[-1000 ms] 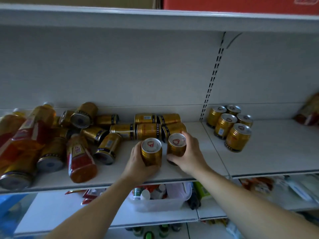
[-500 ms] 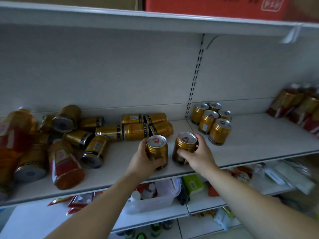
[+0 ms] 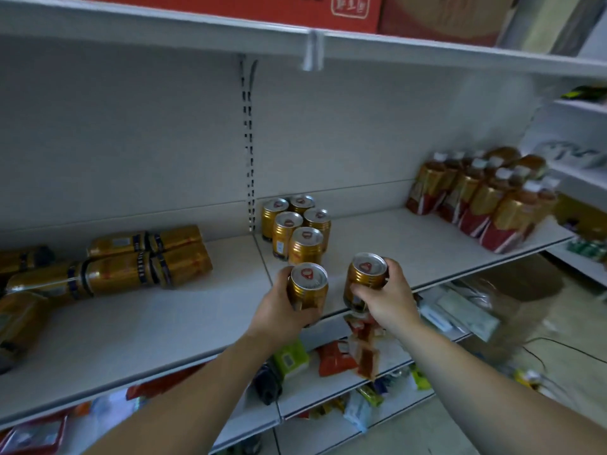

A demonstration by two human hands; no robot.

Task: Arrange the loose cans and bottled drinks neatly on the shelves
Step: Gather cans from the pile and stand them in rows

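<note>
Head view: both forearms reach up from 6 o'clock toward the front edge of the middle shelf [image 3: 410, 238], bare and roughly parallel, wrists bent slightly inward. The left hand [image 3: 279, 311] wraps its fingers and thumb round the left gold can [image 3: 308, 287] from the 8 o'clock side, holding it upright with its silver pull-tab lid facing the camera. The right hand [image 3: 389, 300] clamps round the right gold can [image 3: 365, 279] from the 4 o'clock side, with fingertips curled over the can's front. This can tips a little, its lid leaning toward 1 o'clock. The two held cans sit side by side with a gap between them, right at the shelf's front lip. Whether their bases rest on the shelf cannot be told, since the fingers hide them.

Counted: two cans in the hands. At 12 o'clock of the left can, just beyond it, five upright cans [image 3: 297, 224] stand packed together beside the slotted upright at the back panel. At 9 o'clock, well apart from the hands, the lying cans [image 3: 144, 261] are heaped on their sides. Five read plainly, and more blur away at the frame edge. At 2 o'clock, the bottled drinks [image 3: 483, 201] stand upright in a tight block with white caps, too blurred for a firm count.

Red cartons [image 3: 328, 8] sit on the top shelf at 12 o'clock. Snack packets [image 3: 331, 359] lie on the lower shelf at 6 o'clock.
</note>
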